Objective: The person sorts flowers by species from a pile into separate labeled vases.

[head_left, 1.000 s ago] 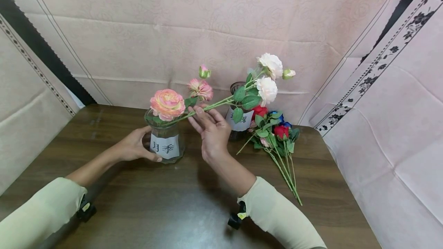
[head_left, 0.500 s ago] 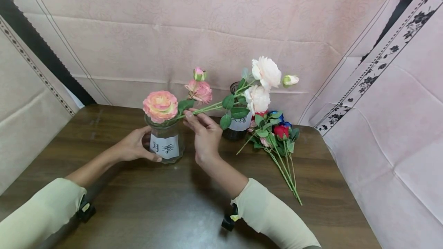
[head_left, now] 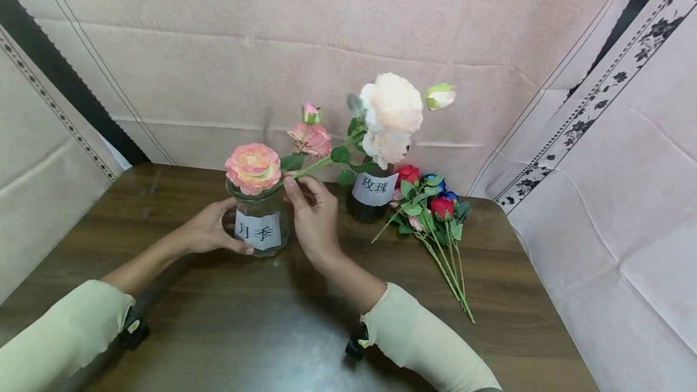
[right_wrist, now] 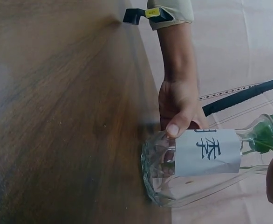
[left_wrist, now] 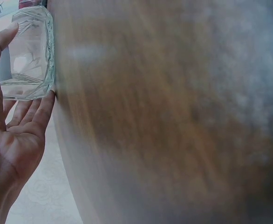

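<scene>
In the head view my left hand (head_left: 209, 230) grips a clear glass vase (head_left: 270, 249) with a white label, thumb in front and fingers behind. A pink-yellow flower (head_left: 253, 168) stands in its mouth, with a smaller pink bloom (head_left: 311, 139) and bud to the right. My right hand (head_left: 316, 219) pinches the green stem of a white flower spray (head_left: 392, 104) beside the vase rim. That stem slants up to the right; its lower end is hidden by the pink flower. The right wrist view shows the left thumb against the vase label (right_wrist: 207, 151).
A dark glass vase (head_left: 366, 210) with a white label stands right of my right hand, behind the white blooms. To its right lie red roses (head_left: 442, 207), blue flowers and pink buds on the wooden table (head_left: 229, 331). Pale cloth (head_left: 245, 65) hangs behind.
My right hand has moved left toward the vase with the white flower spray. Its blooms have swung left, now in front of the dark vase's top. The left hand stays on the clear vase.
</scene>
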The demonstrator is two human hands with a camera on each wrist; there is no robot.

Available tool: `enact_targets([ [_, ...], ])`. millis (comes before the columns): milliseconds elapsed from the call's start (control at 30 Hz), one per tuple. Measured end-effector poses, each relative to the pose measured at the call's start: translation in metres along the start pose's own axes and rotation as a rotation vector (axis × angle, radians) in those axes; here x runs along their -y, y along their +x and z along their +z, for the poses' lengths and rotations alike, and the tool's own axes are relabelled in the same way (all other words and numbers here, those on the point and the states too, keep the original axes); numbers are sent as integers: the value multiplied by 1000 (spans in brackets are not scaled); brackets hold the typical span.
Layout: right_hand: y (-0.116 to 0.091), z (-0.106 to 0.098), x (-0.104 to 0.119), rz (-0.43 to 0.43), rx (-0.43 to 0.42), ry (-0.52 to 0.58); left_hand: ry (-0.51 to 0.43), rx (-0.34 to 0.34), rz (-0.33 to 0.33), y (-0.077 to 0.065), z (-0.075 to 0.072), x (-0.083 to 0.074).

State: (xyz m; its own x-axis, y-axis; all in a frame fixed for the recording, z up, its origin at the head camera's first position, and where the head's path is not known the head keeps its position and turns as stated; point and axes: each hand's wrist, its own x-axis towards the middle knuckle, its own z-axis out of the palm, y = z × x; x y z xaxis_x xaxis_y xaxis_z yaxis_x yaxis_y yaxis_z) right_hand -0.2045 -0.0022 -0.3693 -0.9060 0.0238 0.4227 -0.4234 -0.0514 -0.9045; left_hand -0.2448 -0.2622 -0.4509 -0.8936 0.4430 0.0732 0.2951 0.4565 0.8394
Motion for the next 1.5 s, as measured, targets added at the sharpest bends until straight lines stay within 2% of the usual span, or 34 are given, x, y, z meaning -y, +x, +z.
enact_targets([
  [200, 2, 0, -2, -21, 41, -154, -5, -4, -14, -2, -1, 0],
  [333, 4, 0, -3, -71, 24, -173, -14, 1, -14, -2, 0, 0],
  [567, 7, -1, -3, -111, -7, -7, -18, 1, -10, -1, 0, 1],
  [767, 11, -4, -3, -126, -61, 90, -31, 2, -6, -1, 0, 2],
  [933, 14, -3, -2, -146, -70, 147, -29, 1, -14, -1, 0, 2],
  [1100, 13, -1, 0, -125, -36, 78, -23, -1, -15, 0, 0, 2],
  [1333, 9, 1, -5, -47, 34, -33, -19, 1, -11, 0, 1, 0],
  [1500, 8, 1, -9, -75, 43, -165, -4, -3, -13, -1, 1, -2],
])
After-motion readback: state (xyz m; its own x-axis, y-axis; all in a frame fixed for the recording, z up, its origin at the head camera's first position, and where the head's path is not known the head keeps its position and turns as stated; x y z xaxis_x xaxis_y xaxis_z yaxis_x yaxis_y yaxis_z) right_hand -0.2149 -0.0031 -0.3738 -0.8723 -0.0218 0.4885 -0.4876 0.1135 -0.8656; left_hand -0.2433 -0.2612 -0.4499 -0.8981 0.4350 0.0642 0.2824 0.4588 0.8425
